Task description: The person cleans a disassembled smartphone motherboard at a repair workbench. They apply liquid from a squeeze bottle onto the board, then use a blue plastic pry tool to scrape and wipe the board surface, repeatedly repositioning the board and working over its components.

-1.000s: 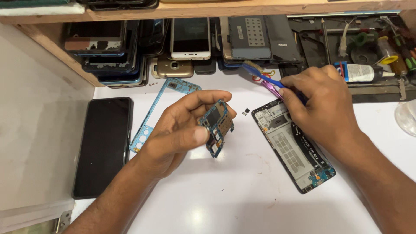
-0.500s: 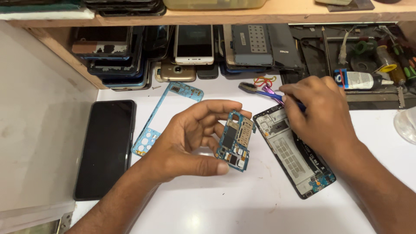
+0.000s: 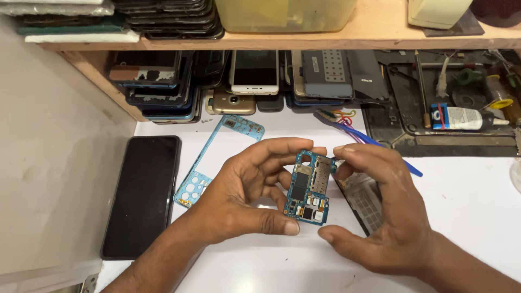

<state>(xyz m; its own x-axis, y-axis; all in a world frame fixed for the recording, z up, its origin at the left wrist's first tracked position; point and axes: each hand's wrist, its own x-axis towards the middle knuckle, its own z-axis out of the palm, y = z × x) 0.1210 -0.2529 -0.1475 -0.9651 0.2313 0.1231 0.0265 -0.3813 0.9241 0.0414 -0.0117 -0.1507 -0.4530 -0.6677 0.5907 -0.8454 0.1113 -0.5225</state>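
Left hand (image 3: 239, 201) has the blue circuit board (image 3: 309, 187) pinched between thumb at its lower edge and fingertips at its top, held upright above the worktop (image 3: 467, 206), component side toward me. Right hand (image 3: 380, 217) is at the board's right edge: forefinger and thumb curled in, forefinger tip touching the upper right corner, where a small pale part sits. I can't tell whether it is gripping that part or only touching it.

My read: inspection/handling of the bare board, lifted out of the phone. Next move needs a fine fingertip grip at that corner while the left hand keeps the board steady; it's thin, so no bending.

The opened phone body (image 3: 366, 201) lies on the worktop just under the right hand, mostly hidden. A blue mid-frame (image 3: 217, 157) lies flat left of the left hand, with a black phone (image 3: 142, 195) face up further left. A blue pry tool (image 3: 374, 144) is behind the hands.

Surface is white. Wooden shelf (image 3: 380, 32) above, with stacked phones (image 3: 255, 73) and panels beneath it, and a dark tray (image 3: 450, 103) of tools with a glue tube (image 3: 461, 116) at right.
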